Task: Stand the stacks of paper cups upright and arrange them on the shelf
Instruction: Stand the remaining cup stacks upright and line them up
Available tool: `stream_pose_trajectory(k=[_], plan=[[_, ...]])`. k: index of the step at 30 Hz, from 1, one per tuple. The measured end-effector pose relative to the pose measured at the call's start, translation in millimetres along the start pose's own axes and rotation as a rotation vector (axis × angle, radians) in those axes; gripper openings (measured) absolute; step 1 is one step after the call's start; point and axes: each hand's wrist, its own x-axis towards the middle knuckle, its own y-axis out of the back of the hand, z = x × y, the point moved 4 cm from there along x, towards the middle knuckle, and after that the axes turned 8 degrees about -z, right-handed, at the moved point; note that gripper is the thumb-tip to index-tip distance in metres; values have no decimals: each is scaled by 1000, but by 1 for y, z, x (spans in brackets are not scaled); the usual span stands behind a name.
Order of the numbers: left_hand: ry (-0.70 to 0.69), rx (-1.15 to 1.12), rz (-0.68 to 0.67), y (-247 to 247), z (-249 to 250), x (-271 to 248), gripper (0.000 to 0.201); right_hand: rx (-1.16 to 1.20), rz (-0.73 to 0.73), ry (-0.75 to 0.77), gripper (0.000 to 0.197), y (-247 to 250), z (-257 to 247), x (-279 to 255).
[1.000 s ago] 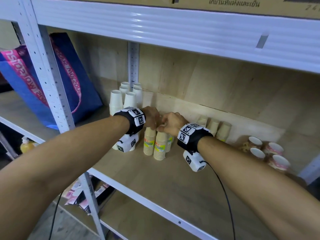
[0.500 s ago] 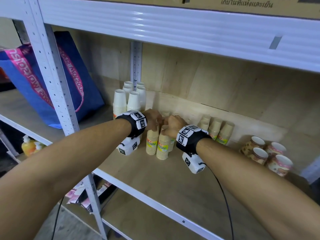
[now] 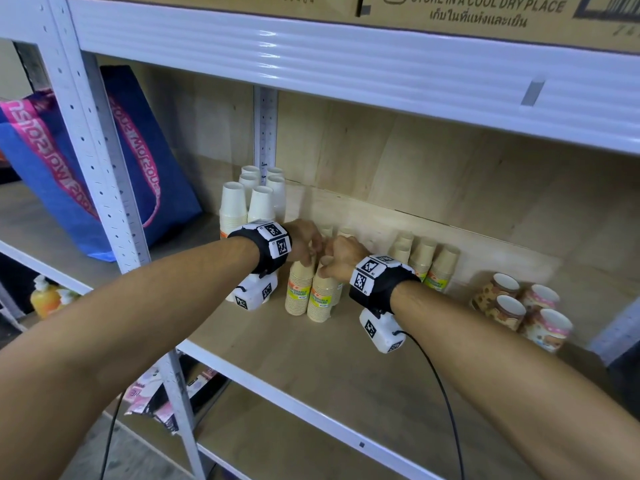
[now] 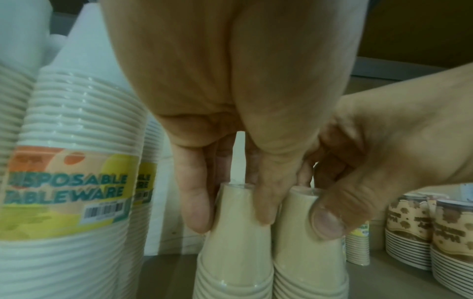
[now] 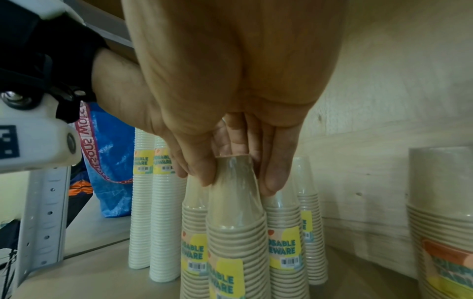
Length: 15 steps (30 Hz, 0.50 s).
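Observation:
Two beige paper cup stacks, one on the left (image 3: 298, 289) and one on the right (image 3: 321, 297), stand upside down side by side on the wooden shelf (image 3: 311, 362). My left hand (image 3: 306, 245) grips the top of the left beige stack (image 4: 238, 226) between thumb and fingers (image 4: 263, 204). My right hand (image 3: 341, 259) holds the top of the right beige stack (image 5: 235, 204), its fingers (image 5: 274, 176) curled down around it. In the left wrist view the right thumb (image 4: 326, 220) presses on that stack (image 4: 304, 246). Both stacks carry yellow labels.
Tall white cup stacks (image 3: 249, 199) stand close to the left by the shelf post (image 3: 100, 174). More beige stacks (image 3: 424, 258) line the back wall to the right. Short patterned cup stacks (image 3: 519, 306) sit far right. A blue bag (image 3: 145, 161) sits left.
Both hands stay on the tops of the two beige stacks, which have hardly shifted. The head view has tilted up a little.

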Motion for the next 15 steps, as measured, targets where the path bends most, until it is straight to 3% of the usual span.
stream_pose_trajectory(k=[9,15], plan=[[-47,0,-138,10,39,10,36,-1,-54,-80,34,17,28,-14],[-112,40,-147,16,82,21,29,-13,-53,-181,39,39,65,-31]])
